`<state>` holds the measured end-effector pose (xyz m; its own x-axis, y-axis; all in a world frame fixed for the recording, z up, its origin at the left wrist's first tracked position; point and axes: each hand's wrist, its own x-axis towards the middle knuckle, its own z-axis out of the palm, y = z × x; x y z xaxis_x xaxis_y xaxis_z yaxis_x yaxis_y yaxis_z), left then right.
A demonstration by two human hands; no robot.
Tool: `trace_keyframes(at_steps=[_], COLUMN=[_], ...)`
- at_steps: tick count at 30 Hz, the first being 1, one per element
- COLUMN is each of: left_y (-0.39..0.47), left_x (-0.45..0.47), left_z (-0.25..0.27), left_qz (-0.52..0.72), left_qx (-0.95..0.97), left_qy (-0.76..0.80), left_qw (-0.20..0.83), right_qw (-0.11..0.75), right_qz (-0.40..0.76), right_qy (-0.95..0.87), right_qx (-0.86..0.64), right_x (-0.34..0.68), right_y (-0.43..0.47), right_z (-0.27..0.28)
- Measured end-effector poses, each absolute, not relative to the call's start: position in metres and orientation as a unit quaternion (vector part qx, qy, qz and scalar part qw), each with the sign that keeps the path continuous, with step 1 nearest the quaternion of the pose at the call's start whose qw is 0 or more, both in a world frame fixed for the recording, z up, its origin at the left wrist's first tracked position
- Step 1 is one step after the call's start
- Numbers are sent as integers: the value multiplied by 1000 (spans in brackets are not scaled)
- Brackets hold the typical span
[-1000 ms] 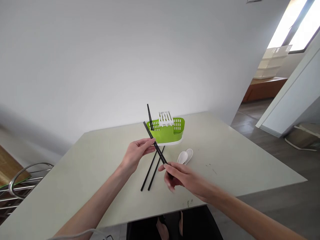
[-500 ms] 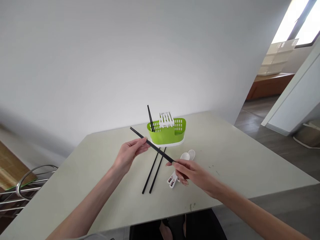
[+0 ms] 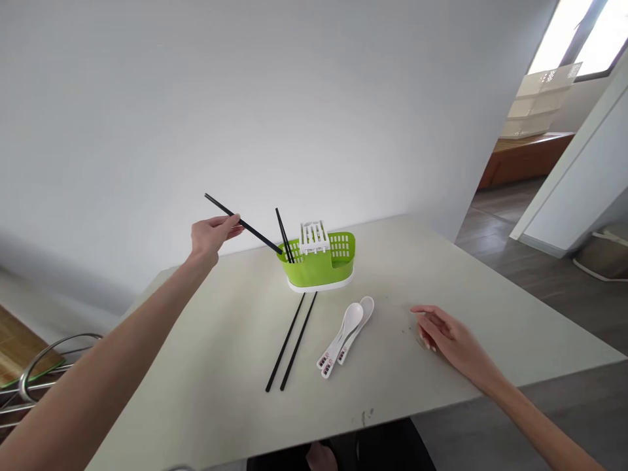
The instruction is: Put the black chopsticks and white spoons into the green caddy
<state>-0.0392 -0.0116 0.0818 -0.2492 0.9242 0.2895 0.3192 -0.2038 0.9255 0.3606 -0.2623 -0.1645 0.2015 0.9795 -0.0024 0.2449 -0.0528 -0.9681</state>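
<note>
My left hand (image 3: 216, 234) pinches a pair of black chopsticks (image 3: 258, 233) near their middle. They slant down to the right, with the lower end at the left rim of a green basket (image 3: 318, 271) with a white base. Two more black chopsticks (image 3: 283, 229) stand leaning in the basket's left part. On the table in front of it lie two loose chopsticks (image 3: 299, 340), side by side. Three white spoons (image 3: 343, 337) overlap to their right. My right hand (image 3: 444, 337) is at the table's right side, holding nothing, its fingers loosely curled and partly apart.
A white slatted piece (image 3: 314, 237) sits across the basket's middle. The pale table (image 3: 210, 366) meets a grey-white wall (image 3: 294, 118) behind. At the lower left is a metal rack (image 3: 36, 376) holding a wooden board (image 3: 24, 340).
The chopsticks, earlier gripped by both hands, have moved up and left in my left hand, their lower end reaching the basket rim. My right hand has let go and shifted right.
</note>
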Motion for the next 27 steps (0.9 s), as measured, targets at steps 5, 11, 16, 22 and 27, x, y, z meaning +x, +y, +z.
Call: trace_keyframes(at_steps=[5,11,16,22,27], left_y=[7,21,28,38,46], left_x=[-17,-8,-4,-5,-2], left_z=[47,22,13,7,5], left_qz=[475,405,387,361,349], left_qx=[584,606,637,656,639], left_qy=[600,637,616,620,640], left_qw=[271,252,255,235,246], right_qw=[458,455,458,455,444], right_qz=[377,386,386,379,378], right_qy=[-503,-504,-500,-496,-503], right_qx=[-629,-624,-625,-635,-637], right_x=[355,358,357,356,357], right_y=[-264,-262,-262,-262,-261], right_z=[-159,-160,-158,-155,-157])
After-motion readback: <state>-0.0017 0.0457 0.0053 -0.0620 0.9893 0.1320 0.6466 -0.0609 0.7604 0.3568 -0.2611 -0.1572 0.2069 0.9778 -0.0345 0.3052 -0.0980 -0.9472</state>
